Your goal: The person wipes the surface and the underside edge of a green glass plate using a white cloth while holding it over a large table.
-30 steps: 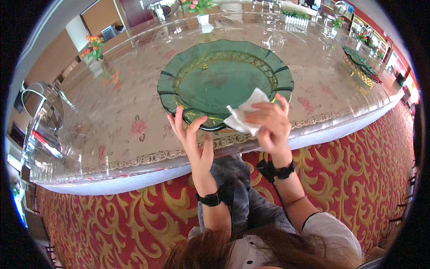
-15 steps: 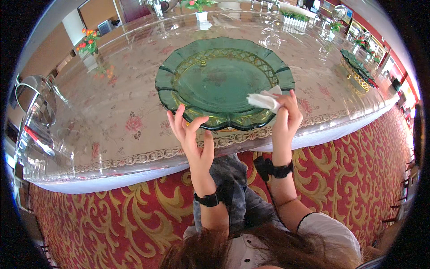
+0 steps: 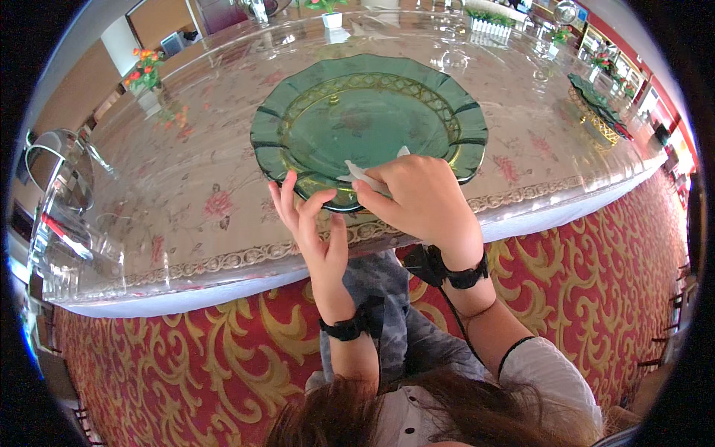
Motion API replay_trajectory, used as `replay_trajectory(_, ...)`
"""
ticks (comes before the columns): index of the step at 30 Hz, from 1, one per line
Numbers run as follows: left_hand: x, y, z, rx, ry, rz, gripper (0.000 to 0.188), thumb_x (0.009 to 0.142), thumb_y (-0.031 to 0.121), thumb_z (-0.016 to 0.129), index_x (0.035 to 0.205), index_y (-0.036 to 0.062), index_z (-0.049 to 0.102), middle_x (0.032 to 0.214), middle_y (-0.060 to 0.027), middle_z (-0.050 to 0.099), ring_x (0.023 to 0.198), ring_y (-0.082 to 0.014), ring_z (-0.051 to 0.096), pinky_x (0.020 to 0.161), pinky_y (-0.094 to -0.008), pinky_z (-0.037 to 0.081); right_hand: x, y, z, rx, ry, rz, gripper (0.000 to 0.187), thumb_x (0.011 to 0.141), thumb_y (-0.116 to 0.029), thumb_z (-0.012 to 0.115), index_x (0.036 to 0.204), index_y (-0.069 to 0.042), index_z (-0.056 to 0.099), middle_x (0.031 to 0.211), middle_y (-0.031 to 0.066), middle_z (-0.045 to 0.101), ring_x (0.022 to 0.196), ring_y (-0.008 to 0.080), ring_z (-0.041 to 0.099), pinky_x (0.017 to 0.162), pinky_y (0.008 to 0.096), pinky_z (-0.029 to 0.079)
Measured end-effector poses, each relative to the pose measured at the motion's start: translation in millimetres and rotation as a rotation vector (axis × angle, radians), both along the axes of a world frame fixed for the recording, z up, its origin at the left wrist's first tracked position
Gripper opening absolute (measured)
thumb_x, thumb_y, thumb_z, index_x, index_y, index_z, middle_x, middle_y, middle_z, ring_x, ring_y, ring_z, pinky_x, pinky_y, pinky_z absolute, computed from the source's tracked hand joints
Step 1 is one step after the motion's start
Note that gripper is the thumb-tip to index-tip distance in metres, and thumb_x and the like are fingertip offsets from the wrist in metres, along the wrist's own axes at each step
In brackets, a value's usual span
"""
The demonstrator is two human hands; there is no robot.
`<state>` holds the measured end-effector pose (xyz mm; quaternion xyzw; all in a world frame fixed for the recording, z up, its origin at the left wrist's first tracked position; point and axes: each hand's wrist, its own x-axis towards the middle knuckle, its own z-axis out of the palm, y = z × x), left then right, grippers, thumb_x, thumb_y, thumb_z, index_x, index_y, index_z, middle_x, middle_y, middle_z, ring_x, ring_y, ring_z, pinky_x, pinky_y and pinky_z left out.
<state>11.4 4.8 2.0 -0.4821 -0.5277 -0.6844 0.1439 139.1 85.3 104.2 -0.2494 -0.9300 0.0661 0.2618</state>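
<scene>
Plainly, right hand (image 3: 423, 200) holds tissue (image 3: 363, 175); left hand (image 3: 314, 231) seemingly touches plate (image 3: 365, 123).

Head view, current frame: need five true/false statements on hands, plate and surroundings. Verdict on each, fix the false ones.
1. The right hand holds a white tissue over the green plate. True.
2. The left hand is at the plate's far rim. False: its fingers are at the near rim, left of the right hand.
3. Both wrists wear black bands. True.
4. The orange flowers are on the picture's right side. False: they are on the left.
5. The carpet is plain blue. False: it is red with gold swirls.
</scene>
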Motion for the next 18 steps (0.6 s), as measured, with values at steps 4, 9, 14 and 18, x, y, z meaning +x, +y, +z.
replay_trajectory(4,-2.0,0.8,-1.7,-0.007,0.022,0.026,0.038,0.071,-0.005,0.055,0.105,0.0118,0.061,0.146,-0.0138,0.034,0.142,-0.0447,0.011,0.111,-0.056,0.015,-5.2,2.6,-0.1,0.015,0.09,0.036,0.05,0.083,-0.045,0.059,0.061,-0.001,0.065,0.053,0.0171,0.057,0.053,0.0355,0.06,0.05,0.0411,0.048)
replay_trajectory(9,-2.7,0.2,-1.7,-0.013,0.036,0.029,0.039,0.071,-0.005,0.055,0.105,0.0125,0.062,0.146,-0.0129,0.035,0.142,-0.044,0.012,0.111,-0.0545,0.014,-1.1,-0.4,-7.3,0.058,0.165,-0.033,0.045,0.081,-0.044,0.063,0.061,-0.004,0.066,0.055,0.0158,0.058,0.053,0.0336,0.06,0.048,0.0397,0.047)
replay_trajectory(14,-2.5,-2.1,2.2,-0.018,0.032,0.011,0.04,0.071,-0.007,0.054,0.104,0.0136,0.063,0.147,-0.0109,0.035,0.143,-0.0429,0.012,0.11,-0.0514,0.017,7.1,-2.0,-22.1,0.209,0.369,-0.01,0.022,0.074,-0.023,0.071,0.061,-0.008,0.063,0.057,0.0096,0.06,0.054,0.0276,0.059,0.052,0.0359,0.047)
replay_trajectory(18,0.3,-3.7,2.9,-0.024,-0.013,-0.015,0.041,0.072,-0.008,0.053,0.104,0.0148,0.063,0.147,-0.0089,0.035,0.143,-0.0418,0.011,0.107,-0.0489,0.023,9.1,6.1,-38.1,0.395,0.701,0.115,0.011,0.069,-0.01,0.069,0.064,-0.006,0.061,0.064,0.0061,0.061,0.061,0.0258,0.06,0.065,0.0357,0.047)
